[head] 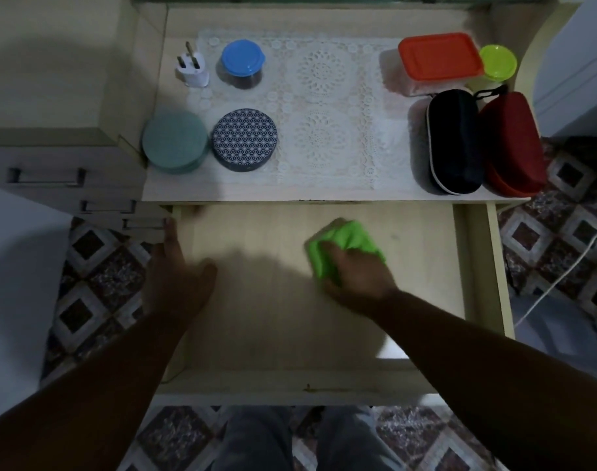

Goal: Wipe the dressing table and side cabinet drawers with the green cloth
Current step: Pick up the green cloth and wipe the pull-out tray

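Green cloth [348,246], bunched, gripped under right hand [354,273] at drawer's [475,266] three o'clock for wiping; left hand [174,266], fingers straight, steadies nine-o'clock wall.

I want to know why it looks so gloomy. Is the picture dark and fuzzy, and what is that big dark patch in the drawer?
In the head view the room is dim. The dark patch on the drawer floor is a shadow between the arms. The right hand and green cloth look smeared by motion blur. The left hand looks soft too. The table's straight edges bend slightly, from the wide lens.
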### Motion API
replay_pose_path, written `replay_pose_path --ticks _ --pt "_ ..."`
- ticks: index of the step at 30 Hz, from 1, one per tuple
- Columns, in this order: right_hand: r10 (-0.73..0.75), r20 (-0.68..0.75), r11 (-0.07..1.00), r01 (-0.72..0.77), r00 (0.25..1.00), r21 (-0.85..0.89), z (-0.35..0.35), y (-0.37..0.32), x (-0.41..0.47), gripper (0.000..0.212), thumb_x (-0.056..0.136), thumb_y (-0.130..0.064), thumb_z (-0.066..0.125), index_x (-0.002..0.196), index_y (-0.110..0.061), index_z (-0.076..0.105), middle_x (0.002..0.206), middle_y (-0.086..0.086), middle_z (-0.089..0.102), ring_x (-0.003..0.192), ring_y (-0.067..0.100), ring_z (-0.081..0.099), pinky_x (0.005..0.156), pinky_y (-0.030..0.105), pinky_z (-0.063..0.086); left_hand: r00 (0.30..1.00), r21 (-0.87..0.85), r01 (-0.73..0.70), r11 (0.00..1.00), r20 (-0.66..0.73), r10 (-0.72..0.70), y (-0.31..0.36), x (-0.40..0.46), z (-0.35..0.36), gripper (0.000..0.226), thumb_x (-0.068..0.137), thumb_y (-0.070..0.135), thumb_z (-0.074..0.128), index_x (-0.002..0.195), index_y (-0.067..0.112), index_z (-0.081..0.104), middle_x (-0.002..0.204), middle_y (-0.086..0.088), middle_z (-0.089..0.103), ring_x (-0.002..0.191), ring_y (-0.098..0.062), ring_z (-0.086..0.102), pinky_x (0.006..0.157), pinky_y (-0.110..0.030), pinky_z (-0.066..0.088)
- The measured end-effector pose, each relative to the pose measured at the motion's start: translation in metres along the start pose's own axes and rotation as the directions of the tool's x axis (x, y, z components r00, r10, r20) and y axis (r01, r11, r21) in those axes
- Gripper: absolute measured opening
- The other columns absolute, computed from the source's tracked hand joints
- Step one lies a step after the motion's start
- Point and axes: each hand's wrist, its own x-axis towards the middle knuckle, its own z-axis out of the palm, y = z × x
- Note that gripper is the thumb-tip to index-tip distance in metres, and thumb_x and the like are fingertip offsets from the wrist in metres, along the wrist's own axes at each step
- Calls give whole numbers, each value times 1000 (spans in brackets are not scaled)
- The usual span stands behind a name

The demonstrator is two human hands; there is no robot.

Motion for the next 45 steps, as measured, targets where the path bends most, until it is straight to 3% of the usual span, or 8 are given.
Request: replay_pose_path --ticks 7,16,24,29,33,37,41,45 --pt "-735 364 613 790 572 -4 -4 59 -35 55 85 -43 62 136 -24 55 93 1 70 84 22 66 73 33 53 1000 6 -2 1000 9 2 1 0 -5 103 76 33 75 157 22 13 134 -25 47 122 -44 49 95 -54 45" --pt "483 81 856 -489 872 165 -29 16 42 56 91 -41 59 137 -10 47 104 21 67 96 39 65 76 39 49 1000 18 -3 1000 11 2 0 -1 -5 101 76 36 72 156 24 12 132 -22 48 119 -45 51 91 -54 47" --pt "-853 278 485 867 441 113 13 12 -13 60 77 -36 72 131 -12 61 86 10 70 77 31 66 69 35 55 1000 16 -22 1000 -1 22 -5 2 -2 107 72 37 75 157 23 13 127 -24 52 115 -45 54 92 -54 51" --pt "13 71 999 -9 997 -53 -23 51 46 54 88 -61 44 130 -30 59 109 10 71 102 30 66 85 34 52 998 -7 -58 998 -9 58 -9 3 1 107 72 33 77 158 17 15 130 -27 50 118 -45 52 94 -53 50" --pt "620 38 738 -599 784 312 -20 3 71 32 89 -43 55 99 -15 68 90 14 70 90 36 68 73 36 49 997 -3 -79 997 -6 79 -10 3 1 108 73 33 77 158 14 15 131 -28 50 117 -45 52 94 -52 49" --pt "-148 4 989 148 989 -11 24 -63 31 56 90 -37 50 139 -11 54 95 19 70 83 41 68 70 41 54 995 -18 -101 995 -14 101 -11 2 1 108 73 30 79 158 10 17 131 -29 50 117 -45 52 96 -50 47" --pt "-867 332 453 865 372 215 22 -63 7 50 83 -33 64 128 -13 62 95 12 71 84 34 68 74 39 58 997 -31 -75 997 -5 75 -11 2 1 105 77 37 77 159 14 15 132 -28 49 118 -45 52 96 -50 47" --pt "-464 287 864 500 838 -64 1 -34 64 54 92 -46 53 141 -23 53 119 12 68 107 33 65 89 37 51 997 -48 -71 996 -30 69 -10 2 0 94 87 48 65 159 18 13 131 -27 50 118 -45 52 95 -51 47"
